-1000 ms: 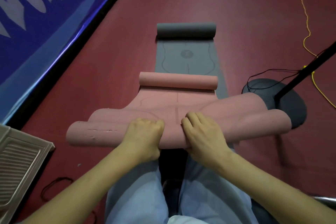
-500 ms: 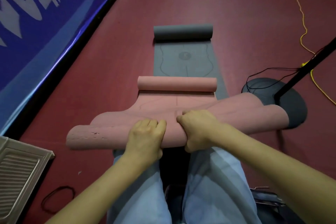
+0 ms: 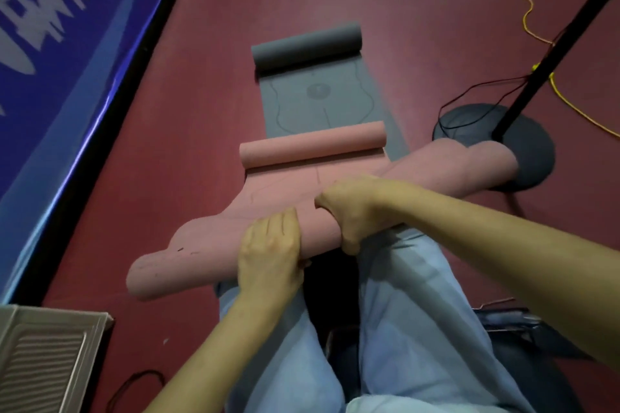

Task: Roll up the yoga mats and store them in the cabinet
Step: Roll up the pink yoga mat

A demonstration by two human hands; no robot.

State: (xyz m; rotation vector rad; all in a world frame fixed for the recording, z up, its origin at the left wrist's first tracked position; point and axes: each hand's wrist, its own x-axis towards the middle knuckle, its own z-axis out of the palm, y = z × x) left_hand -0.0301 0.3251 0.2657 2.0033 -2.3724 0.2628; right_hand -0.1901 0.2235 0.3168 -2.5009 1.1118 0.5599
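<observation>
The near roll of the pink mat (image 3: 214, 245) is gripped by the left hand (image 3: 270, 250) and right hand (image 3: 352, 208); soft and floppy, it is judged best held mid-width.

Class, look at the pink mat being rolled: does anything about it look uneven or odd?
Yes. The pink mat is rolling unevenly: its near edge is wavy and lumpy where the left hand and right hand grip it mid-width.
</observation>
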